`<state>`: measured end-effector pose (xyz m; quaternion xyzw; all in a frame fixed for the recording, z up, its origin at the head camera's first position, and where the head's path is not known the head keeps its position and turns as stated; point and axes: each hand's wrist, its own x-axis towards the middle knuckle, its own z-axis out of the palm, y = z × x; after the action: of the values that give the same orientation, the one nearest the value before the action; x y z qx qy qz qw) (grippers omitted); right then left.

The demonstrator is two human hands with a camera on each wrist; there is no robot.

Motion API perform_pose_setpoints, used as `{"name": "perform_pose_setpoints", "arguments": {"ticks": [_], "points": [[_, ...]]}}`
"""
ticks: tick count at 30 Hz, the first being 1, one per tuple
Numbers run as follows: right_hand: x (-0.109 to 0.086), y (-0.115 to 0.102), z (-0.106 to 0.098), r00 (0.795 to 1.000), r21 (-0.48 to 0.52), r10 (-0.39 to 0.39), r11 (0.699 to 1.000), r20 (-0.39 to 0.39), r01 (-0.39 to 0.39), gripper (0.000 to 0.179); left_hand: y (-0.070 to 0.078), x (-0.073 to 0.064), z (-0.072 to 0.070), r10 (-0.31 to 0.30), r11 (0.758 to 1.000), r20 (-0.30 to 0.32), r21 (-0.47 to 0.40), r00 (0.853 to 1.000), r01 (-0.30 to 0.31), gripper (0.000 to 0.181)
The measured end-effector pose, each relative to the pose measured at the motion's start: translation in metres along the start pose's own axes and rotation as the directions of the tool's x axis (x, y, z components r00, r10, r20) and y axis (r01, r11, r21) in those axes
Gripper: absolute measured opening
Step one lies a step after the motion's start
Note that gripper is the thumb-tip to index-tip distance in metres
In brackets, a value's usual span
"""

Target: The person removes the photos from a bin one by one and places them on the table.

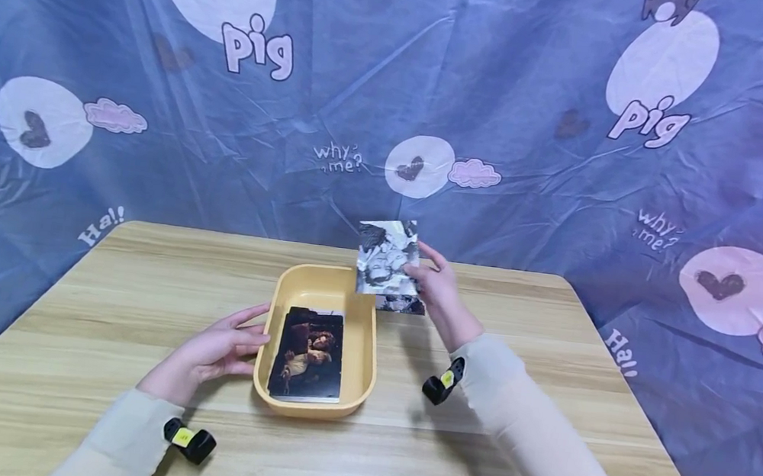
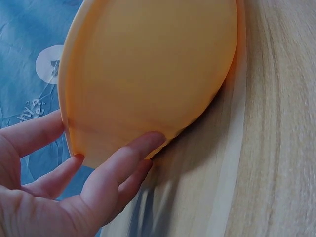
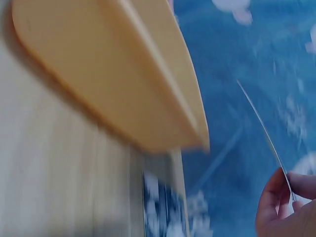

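Note:
A yellow plastic tray (image 1: 356,389) stands on the table with a stack of dark picture cards (image 1: 308,357) inside it. Against the tray's left wall rest the fingers of my left hand (image 1: 222,349), straight and spread; the left wrist view shows fingertips on the outer wall (image 2: 148,64). My right hand (image 1: 442,290) pinches a black-and-white picture card (image 1: 386,258) between thumb and fingers, raised beside the tray's far right corner. In the right wrist view this card (image 3: 264,128) appears edge-on. Beneath it, partly hidden, another black-and-white card (image 1: 406,305) lies on the table.
The light wooden table (image 1: 507,434) runs back to a blue printed cloth (image 1: 340,96) hanging behind it and round both sides. A black band with a yellow tag sits on each wrist.

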<state>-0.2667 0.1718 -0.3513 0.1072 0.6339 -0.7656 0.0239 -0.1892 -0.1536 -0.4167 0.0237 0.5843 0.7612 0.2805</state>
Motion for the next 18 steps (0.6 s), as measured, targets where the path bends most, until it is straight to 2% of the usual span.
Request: {"name": "perform_pose_setpoints", "arguments": {"ticks": [7,11,13,14,15,18], "points": [[0.019,-0.012,-0.041,0.994,0.051,0.066,0.997,-0.083,-0.062,0.060,0.002,-0.001,0.002,-0.007,1.000,-0.006,0.010,1.000,0.007,0.075],[0.044,-0.002,-0.064,0.985,0.038,0.086,0.996,-0.152,-0.081,0.061,0.003,-0.001,0.002,-0.004,1.000,-0.001,0.007,1.000,0.004,0.074],[0.061,0.009,-0.080,0.984,0.022,0.087,0.996,-0.158,-0.084,0.061,0.003,-0.001,0.001,-0.003,1.000,0.004,0.010,1.000,0.003,0.074],[0.070,0.016,-0.088,0.984,0.020,0.089,0.996,-0.152,-0.087,0.061,0.002,0.000,0.001,-0.004,1.000,0.004,0.010,1.000,0.004,0.074],[0.082,0.026,-0.100,0.993,0.044,0.065,0.997,-0.103,-0.061,0.059,0.002,0.000,0.001,-0.004,1.000,0.005,0.012,1.000,0.004,0.075],[0.094,0.041,-0.124,0.996,-0.022,0.078,0.997,-0.031,-0.079,0.060,0.002,0.001,0.001,-0.008,1.000,0.009,0.013,1.000,0.008,0.075]]}}
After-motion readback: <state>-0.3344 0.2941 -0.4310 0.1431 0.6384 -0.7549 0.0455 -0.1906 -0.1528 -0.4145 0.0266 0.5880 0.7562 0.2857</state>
